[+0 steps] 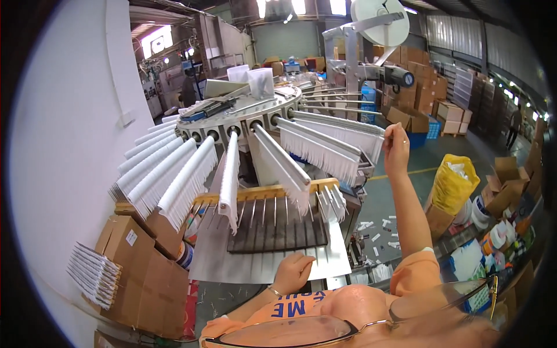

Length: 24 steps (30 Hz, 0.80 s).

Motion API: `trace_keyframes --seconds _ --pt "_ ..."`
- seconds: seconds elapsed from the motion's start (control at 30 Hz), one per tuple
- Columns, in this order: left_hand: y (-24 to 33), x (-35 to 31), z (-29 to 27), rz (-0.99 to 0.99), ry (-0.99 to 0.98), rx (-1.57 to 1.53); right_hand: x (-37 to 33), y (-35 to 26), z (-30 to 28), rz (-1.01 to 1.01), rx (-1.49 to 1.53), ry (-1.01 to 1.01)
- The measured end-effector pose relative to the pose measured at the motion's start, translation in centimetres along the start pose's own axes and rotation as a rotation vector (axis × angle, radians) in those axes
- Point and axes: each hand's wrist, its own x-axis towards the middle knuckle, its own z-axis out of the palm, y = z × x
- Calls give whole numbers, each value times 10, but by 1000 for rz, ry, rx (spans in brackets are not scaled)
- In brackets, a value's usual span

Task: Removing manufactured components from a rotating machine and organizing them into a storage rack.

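A round metal turntable (214, 122) carries rods radiating outward, many hung with white fringed strips (191, 180). My right hand (397, 148) is raised at the outer end of a rod on the right, its fingers pinched together beside a white fringe (336, 136). What they hold is too small to tell. Below, a wooden bar with thin metal pins (264, 193) lies across a dark grooved block (278, 240) on a sheet-metal plate (212, 258). White pieces (332, 204) sit on its right-hand pins. Over the plate's front edge, my left hand (294, 271) is closed, its contents hidden.
Cardboard boxes (139, 278) stand at the left, with a rack of white-coated pins (93, 275) on them. A white reel (380, 22) rises behind. At right are a yellow bag (455, 182), buckets and cartons. White scraps (376, 236) litter the floor. A person (514, 124) stands far right.
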Motion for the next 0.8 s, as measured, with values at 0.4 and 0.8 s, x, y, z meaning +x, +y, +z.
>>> trace_keyframes --seconds 0.4,0.8 --pt "-14 3 -1 -47 -37 -40 6 7 -8 -96 -8 30" --pt "-5 3 -13 -197 -126 -190 -11 -20 -36 -75 84 150"
